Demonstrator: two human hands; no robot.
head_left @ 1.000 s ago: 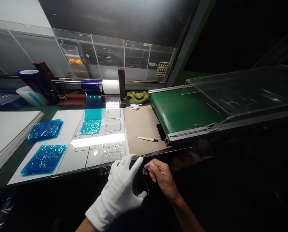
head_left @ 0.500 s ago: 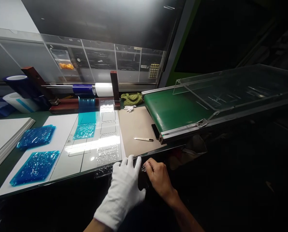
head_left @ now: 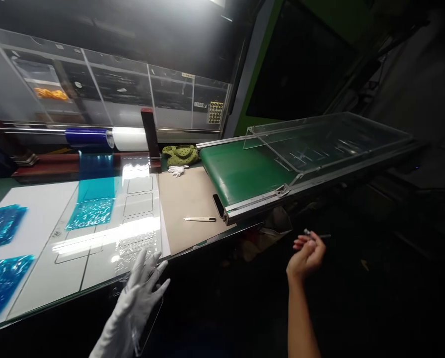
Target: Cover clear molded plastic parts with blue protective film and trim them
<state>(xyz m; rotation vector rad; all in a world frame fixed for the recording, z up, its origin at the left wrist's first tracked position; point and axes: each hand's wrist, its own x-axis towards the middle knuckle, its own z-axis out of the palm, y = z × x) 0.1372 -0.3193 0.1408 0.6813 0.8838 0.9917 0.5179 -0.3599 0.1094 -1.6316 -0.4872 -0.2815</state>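
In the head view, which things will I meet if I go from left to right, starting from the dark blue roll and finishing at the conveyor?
Dark blue roll, white roll, dark red post, green dotted pouch, green conveyor belt.

"What's changed?"
"The right hand (head_left: 306, 256) has swung away from the gloved left hand (head_left: 142, 288), taking a small shiny thing (head_left: 307, 231) along."
"And the left?"
"Fingers straighter now. The view's turned right too; the white stack has slipped out of sight."
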